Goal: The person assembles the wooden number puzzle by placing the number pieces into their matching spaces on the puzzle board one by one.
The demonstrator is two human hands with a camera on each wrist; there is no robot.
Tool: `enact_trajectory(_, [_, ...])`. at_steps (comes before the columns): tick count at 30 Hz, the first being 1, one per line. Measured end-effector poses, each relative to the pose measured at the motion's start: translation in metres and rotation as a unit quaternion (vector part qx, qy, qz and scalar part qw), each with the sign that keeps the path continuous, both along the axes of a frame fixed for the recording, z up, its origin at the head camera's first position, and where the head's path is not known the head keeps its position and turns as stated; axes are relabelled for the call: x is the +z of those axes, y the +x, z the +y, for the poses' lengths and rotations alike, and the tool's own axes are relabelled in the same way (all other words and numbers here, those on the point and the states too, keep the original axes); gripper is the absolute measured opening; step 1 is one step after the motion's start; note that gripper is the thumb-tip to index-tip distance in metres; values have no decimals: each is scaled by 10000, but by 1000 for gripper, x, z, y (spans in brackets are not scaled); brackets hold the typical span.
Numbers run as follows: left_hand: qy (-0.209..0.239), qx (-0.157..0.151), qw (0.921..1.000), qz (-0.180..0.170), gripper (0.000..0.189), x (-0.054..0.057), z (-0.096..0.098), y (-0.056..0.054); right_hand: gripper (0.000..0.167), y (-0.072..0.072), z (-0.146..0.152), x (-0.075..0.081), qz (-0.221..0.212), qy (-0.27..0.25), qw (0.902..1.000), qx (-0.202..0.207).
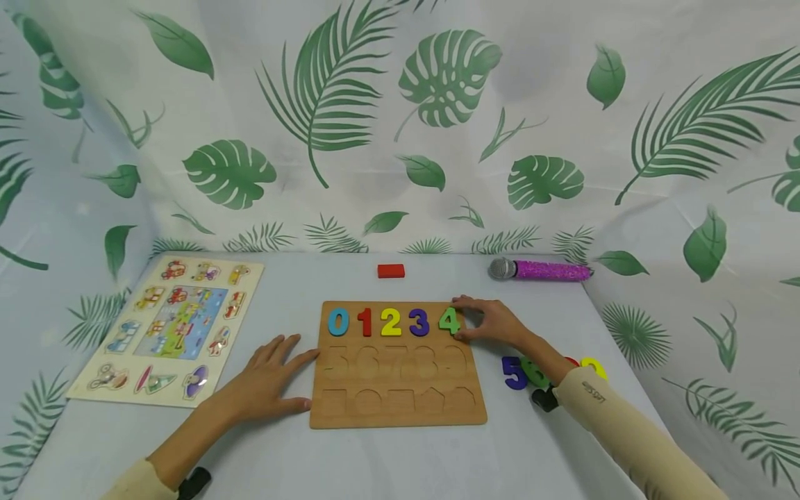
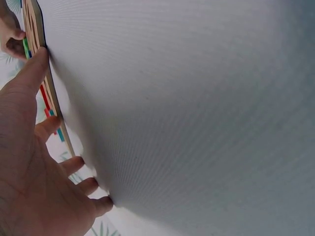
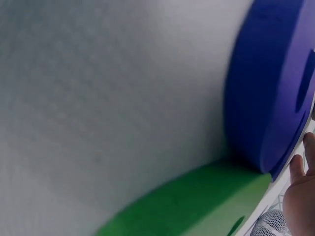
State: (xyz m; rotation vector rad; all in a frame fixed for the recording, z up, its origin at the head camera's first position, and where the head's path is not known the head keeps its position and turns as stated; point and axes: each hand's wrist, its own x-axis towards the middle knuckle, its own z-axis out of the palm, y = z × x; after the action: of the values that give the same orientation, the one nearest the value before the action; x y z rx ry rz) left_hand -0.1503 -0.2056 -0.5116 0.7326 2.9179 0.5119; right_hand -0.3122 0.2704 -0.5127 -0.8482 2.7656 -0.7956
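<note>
A wooden number board (image 1: 400,410) lies on the table, with blue 0 (image 1: 338,322), red 1 (image 1: 365,322), yellow 2 (image 1: 390,322) and purple 3 (image 1: 419,322) along its top row. At that row's right end, my right hand (image 1: 494,324) holds the green number 4 (image 1: 448,321) between thumb and fingers, at its top and bottom. My left hand (image 1: 269,382) spreads its fingers beside the board's left edge. Its thumb and index finger touch that edge, as the left wrist view shows. Beneath the right forearm lie a purple 5 (image 1: 514,373) and a green number piece (image 1: 535,373), partly hidden.
A picture puzzle board (image 1: 181,323) lies at the left. Behind the number board sits a red block (image 1: 391,271), and a pink glittery microphone (image 1: 544,270) lies at the back right. A yellow piece (image 1: 594,367) shows past the right forearm. Leaf-print cloth encloses the table.
</note>
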Motion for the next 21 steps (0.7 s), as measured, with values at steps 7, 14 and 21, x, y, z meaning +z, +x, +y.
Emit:
enact_trajectory(7, [19, -12, 10000, -17, 85, 2, 0, 1, 82, -1, 1, -2, -132, 68, 9999, -50])
enact_trajectory(14, [27, -12, 10000, 32, 86, 1, 0, 1, 80, 1, -1, 1, -233, 51, 9997, -99])
enact_trajectory(21, [53, 40, 10000, -17, 87, 2, 0, 1, 80, 1, -2, 2, -232, 18, 9997, -67])
